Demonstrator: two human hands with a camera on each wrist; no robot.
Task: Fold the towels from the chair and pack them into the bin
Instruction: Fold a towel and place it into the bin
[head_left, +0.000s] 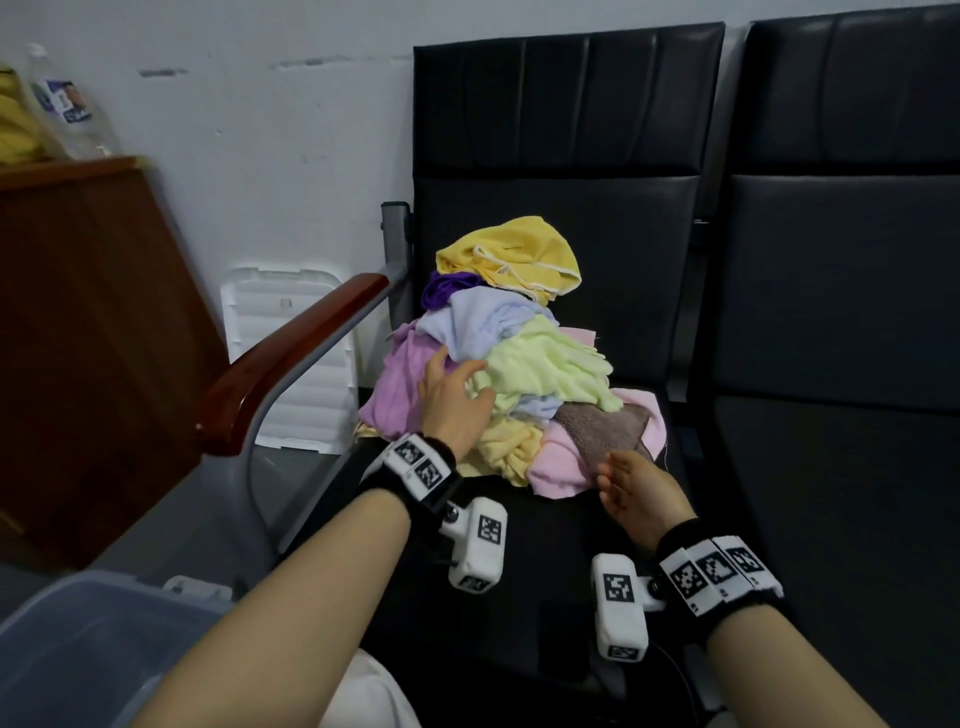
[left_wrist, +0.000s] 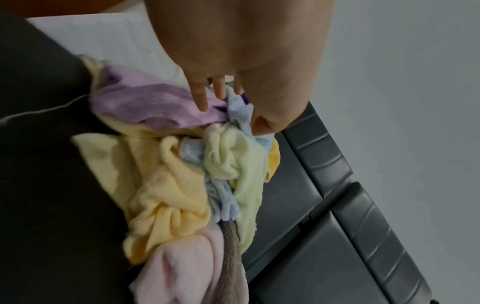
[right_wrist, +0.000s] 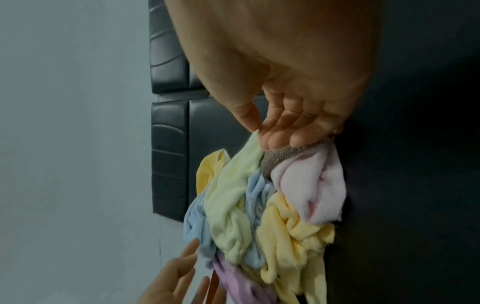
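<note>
A heap of crumpled towels (head_left: 519, 364) lies on the black chair seat (head_left: 545, 545): yellow on top, then light blue, pale green, lilac, brown and pink. My left hand (head_left: 460, 379) reaches onto the heap's left side. Its straight fingers (left_wrist: 201, 98) touch the lilac towel (left_wrist: 145, 98), and its thumb lies against the light blue towel (left_wrist: 241, 111). At the heap's front right edge, my right hand (head_left: 610, 470) has loosely bent fingers whose fingertips (right_wrist: 275, 142) touch the brown towel (head_left: 602, 426). The translucent bin (head_left: 78, 623) stands at lower left.
A wooden armrest (head_left: 291, 353) borders the seat on the left. Behind it a white lid (head_left: 291, 358) leans on the wall. A brown cabinet (head_left: 88, 322) stands further left. A second black chair (head_left: 841, 364) adjoins on the right.
</note>
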